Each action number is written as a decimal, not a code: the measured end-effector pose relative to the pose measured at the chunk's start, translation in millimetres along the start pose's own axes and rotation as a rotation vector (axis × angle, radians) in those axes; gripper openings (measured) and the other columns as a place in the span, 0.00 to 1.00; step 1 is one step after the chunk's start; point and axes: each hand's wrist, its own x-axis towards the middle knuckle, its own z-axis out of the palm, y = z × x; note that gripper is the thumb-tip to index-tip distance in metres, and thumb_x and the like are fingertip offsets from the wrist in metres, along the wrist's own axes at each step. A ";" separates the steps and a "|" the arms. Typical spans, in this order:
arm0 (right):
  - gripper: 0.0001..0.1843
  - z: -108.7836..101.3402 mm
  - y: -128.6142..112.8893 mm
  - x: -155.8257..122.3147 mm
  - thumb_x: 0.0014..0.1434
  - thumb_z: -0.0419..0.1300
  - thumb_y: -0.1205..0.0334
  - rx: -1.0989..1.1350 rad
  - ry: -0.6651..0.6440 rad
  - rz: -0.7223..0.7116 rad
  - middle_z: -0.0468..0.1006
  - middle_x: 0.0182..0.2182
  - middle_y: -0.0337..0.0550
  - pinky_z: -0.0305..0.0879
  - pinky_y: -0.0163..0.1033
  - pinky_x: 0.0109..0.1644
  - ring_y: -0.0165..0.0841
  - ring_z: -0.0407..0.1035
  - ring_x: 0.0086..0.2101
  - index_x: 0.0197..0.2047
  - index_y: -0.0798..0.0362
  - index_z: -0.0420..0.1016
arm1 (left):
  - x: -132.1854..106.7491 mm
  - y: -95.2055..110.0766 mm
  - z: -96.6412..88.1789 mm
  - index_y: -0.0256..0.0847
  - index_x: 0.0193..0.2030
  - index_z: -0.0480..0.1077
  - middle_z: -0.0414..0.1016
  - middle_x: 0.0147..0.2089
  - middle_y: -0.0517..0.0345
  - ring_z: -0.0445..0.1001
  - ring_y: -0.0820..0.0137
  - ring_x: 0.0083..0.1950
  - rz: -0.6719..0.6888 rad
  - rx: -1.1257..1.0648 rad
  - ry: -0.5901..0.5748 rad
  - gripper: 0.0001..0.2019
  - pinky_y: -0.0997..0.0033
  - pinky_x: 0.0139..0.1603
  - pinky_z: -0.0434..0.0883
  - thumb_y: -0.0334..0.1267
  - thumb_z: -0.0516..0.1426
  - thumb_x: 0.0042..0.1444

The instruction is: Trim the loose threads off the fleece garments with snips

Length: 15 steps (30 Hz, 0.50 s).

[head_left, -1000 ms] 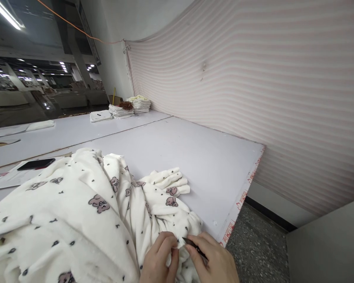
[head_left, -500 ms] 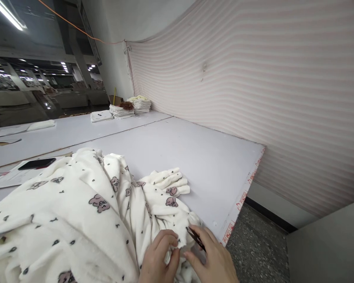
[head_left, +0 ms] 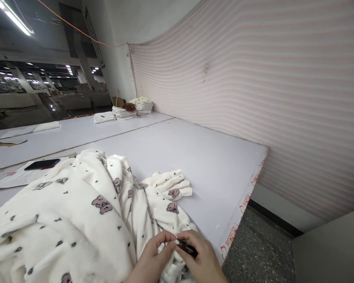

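A white fleece garment [head_left: 76,212] printed with pink bears and small dark marks lies heaped on the pale table [head_left: 194,157]. My left hand [head_left: 153,259] pinches a bit of the garment's edge near the table's front corner. Right beside it, my right hand [head_left: 200,261] is closed on a small dark tool [head_left: 186,247], thread snips by the look of it, whose tip touches the pinched fabric. The two hands' fingertips almost meet. A folded cuff or sleeve end [head_left: 172,182] of the garment sticks out to the right.
A black phone [head_left: 42,164] lies on papers at the left. Stacks of folded fabric [head_left: 132,108] sit at the table's far end by the striped fabric wall [head_left: 268,86]. The table's edge [head_left: 242,208] drops to a speckled floor on the right.
My hands shifted slightly left and lower in view, and the dark tool turned from pointing up-left to lying flatter against the pinched fabric. The camera shifted a little.
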 end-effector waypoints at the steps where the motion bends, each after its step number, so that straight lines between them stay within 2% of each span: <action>1: 0.05 3.1 2.2 -1.1 0.58 0.57 0.63 -0.042 0.003 0.002 0.78 0.32 0.39 0.64 0.32 0.38 0.34 0.72 0.34 0.37 0.49 0.73 | -1.2 0.5 1.1 0.39 0.32 0.67 0.69 0.32 0.60 0.65 0.66 0.38 0.010 0.006 0.009 0.15 0.70 0.43 0.63 0.52 0.54 0.54; 2: 0.05 5.8 4.2 -1.9 0.60 0.55 0.62 -0.076 0.009 0.006 0.78 0.30 0.38 0.63 0.32 0.35 0.34 0.72 0.32 0.35 0.49 0.72 | -2.4 1.4 2.2 0.40 0.32 0.67 0.67 0.31 0.61 0.65 0.67 0.37 0.022 0.005 0.021 0.15 0.71 0.42 0.63 0.51 0.54 0.54; 4: 0.10 9.8 6.7 -2.3 0.63 0.50 0.59 -0.114 0.042 0.025 0.75 0.26 0.38 0.61 0.31 0.32 0.33 0.70 0.28 0.32 0.50 0.68 | -4.3 3.8 4.3 0.41 0.37 0.67 0.66 0.31 0.62 0.64 0.68 0.35 0.039 -0.020 0.030 0.14 0.72 0.39 0.63 0.50 0.55 0.54; 7: 0.13 14.2 5.4 -0.9 0.66 0.46 0.56 -0.105 0.114 0.064 0.72 0.23 0.35 0.58 0.31 0.30 0.31 0.67 0.25 0.32 0.50 0.64 | -4.3 8.0 6.9 0.41 0.44 0.68 0.67 0.35 0.61 0.66 0.69 0.36 0.044 -0.002 -0.027 0.14 0.72 0.39 0.64 0.44 0.57 0.52; 9: 0.13 15.6 2.3 1.0 0.66 0.47 0.55 -0.063 0.147 0.091 0.70 0.22 0.34 0.57 0.31 0.29 0.30 0.65 0.24 0.32 0.50 0.63 | -2.5 10.2 8.0 0.39 0.37 0.70 0.67 0.34 0.60 0.66 0.67 0.37 0.041 0.068 -0.041 0.10 0.71 0.42 0.64 0.42 0.57 0.52; 11: 0.13 13.2 -0.9 2.7 0.64 0.49 0.53 0.041 0.144 0.135 0.70 0.23 0.34 0.59 0.31 0.30 0.30 0.66 0.25 0.31 0.50 0.64 | -0.7 11.4 7.8 0.39 0.30 0.69 0.67 0.31 0.60 0.65 0.66 0.38 0.036 0.092 -0.013 0.11 0.70 0.43 0.63 0.45 0.56 0.53; 15: 0.11 -5.6 -3.3 2.0 0.59 0.56 0.53 0.227 0.045 0.206 0.76 0.31 0.39 0.66 0.33 0.38 0.34 0.71 0.34 0.37 0.52 0.71 | -0.8 11.7 3.8 0.39 0.33 0.69 0.69 0.31 0.60 0.65 0.66 0.38 0.001 -0.020 0.008 0.15 0.70 0.42 0.63 0.51 0.56 0.53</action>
